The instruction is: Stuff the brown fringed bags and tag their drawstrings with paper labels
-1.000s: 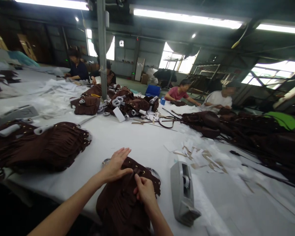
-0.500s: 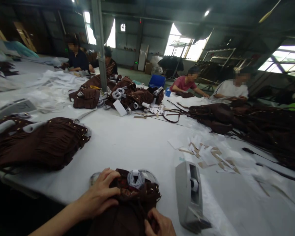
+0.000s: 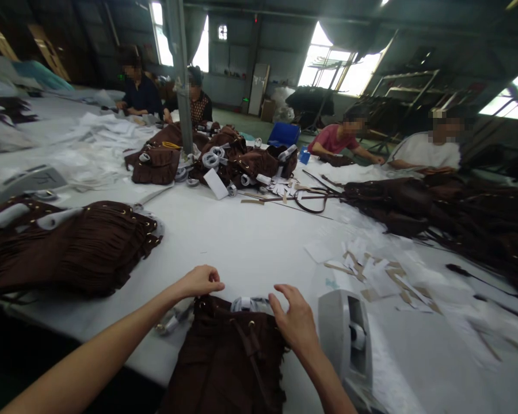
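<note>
A dark brown drawstring bag [image 3: 224, 356] with gold eyelets and fringed sides stands before me at the table's near edge, its top toward the far side. Some grey wrapped material [image 3: 252, 303] shows at its mouth. Over the bag's upper left corner is my left hand [image 3: 204, 280], its fingers loosely curled and nothing visible in them. My right hand [image 3: 297, 317] is at the upper right corner, thumb and fingers spread apart; whether its fingertips touch the bag I cannot tell.
Right of the bag stands a grey tape dispenser [image 3: 347, 339]. Paper scraps [image 3: 384, 276] lie beyond it. More brown bags [image 3: 77, 241] rest at left, with another heap [image 3: 242, 158] by the post [image 3: 183, 86]. Dark straps and bags [image 3: 414, 207] cover the right side. Several people work across the table.
The bag now stands straighter, its front and drawstring showing. My left hand has lifted off its mouth toward the far side. My right hand has moved up from the lower side to the top corner.
</note>
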A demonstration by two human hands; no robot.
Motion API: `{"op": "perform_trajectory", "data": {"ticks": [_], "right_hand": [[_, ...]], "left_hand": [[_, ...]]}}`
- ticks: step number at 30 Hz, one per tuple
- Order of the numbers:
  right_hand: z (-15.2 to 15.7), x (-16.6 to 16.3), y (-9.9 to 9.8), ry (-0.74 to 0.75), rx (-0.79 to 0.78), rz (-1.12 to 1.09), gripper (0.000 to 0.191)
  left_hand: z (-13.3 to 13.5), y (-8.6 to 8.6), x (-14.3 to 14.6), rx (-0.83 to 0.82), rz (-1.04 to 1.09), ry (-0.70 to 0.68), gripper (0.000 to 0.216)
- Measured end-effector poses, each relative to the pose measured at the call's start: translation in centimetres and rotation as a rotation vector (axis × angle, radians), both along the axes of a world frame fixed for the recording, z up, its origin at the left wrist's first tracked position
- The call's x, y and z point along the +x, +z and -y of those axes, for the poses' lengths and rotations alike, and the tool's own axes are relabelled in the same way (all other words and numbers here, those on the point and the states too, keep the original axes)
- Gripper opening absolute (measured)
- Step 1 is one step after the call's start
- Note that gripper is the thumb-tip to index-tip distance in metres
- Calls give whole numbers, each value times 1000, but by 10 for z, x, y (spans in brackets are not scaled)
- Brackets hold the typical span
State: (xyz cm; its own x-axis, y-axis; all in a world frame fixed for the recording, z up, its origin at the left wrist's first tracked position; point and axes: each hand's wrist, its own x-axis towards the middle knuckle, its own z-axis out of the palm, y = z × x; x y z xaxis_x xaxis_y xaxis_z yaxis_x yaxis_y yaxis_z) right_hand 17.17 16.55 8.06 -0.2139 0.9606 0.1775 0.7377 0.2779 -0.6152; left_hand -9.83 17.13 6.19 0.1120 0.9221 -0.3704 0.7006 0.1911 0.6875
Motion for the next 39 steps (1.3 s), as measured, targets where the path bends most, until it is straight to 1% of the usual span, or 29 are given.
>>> {"op": "perform_trajectory", "data": {"ticks": [2, 3, 5, 6, 8, 11, 14, 16, 17, 19, 20, 21, 22, 23, 25, 26, 27, 29, 31, 33, 34, 36, 39], "right_hand": [[-16, -15, -3, 100, -159, 88, 38], [-21, -21, -3, 164, -233, 118, 38], [-25, -32, 0, 282, -324, 140, 30], [-23, -35, 4, 335, -346, 138, 25], [-16, -37, 18, 435, -369, 104, 19], [0, -31, 44, 569, -386, 13, 21], [11, -25, 68, 659, -494, 3, 19], [12, -26, 77, 641, -542, 39, 25], [11, -29, 78, 588, -518, 48, 28], [6, -39, 77, 458, -371, 26, 23], [4, -45, 75, 420, -291, -3, 19], [1, -51, 73, 430, -248, -37, 23], [-1, -58, 69, 488, -256, -68, 29], [-3, -64, 66, 569, -301, -93, 31], [-5, -72, 58, 694, -417, -119, 22], [-6, -74, 54, 713, -448, -115, 17], [-8, -74, 50, 703, -452, -105, 17], [-11, -73, 41, 639, -427, -78, 22], [-15, -70, 32, 575, -419, -53, 28], [-19, -67, 24, 515, -410, -36, 31], [-20, -66, 21, 494, -405, -31, 30], [-22, -64, 15, 474, -398, -29, 28], [-24, -56, 12, 456, -376, -25, 30]], "left_hand": [[-3, -2, -3, -148, 17, -92, 24], [-3, -2, -4, -222, 24, -134, 21], [-2, 0, -5, -333, 30, -192, 13], [-1, 2, -6, -359, 31, -207, 10], [2, 8, -8, -349, 35, -214, 9], [5, 27, -13, -246, 55, -208, 19], [9, 52, -14, -136, 89, -232, 24], [12, 67, -12, -76, 125, -270, 24], [14, 72, -9, -54, 145, -291, 24], [18, 81, -3, -20, 188, -329, 24], [20, 84, 0, -6, 208, -346, 24], [21, 86, 3, 11, 225, -363, 24], [23, 88, 6, 37, 237, -374, 24], [23, 91, 8, 72, 244, -373, 22], [25, 96, 9, 172, 246, -322, 18], [27, 100, 8, 245, 236, -266, 16], [30, 103, 6, 324, 223, -197, 15], [41, 108, 0, 439, 218, -74, 16], [56, 107, -2, 457, 244, -6, 20], [74, 100, 1, 392, 292, 20, 24], [81, 94, 6, 371, 307, 29, 24], [93, 78, 18, 387, 331, 23, 19], [100, 49, 36, 442, 331, -90, 17]]}}
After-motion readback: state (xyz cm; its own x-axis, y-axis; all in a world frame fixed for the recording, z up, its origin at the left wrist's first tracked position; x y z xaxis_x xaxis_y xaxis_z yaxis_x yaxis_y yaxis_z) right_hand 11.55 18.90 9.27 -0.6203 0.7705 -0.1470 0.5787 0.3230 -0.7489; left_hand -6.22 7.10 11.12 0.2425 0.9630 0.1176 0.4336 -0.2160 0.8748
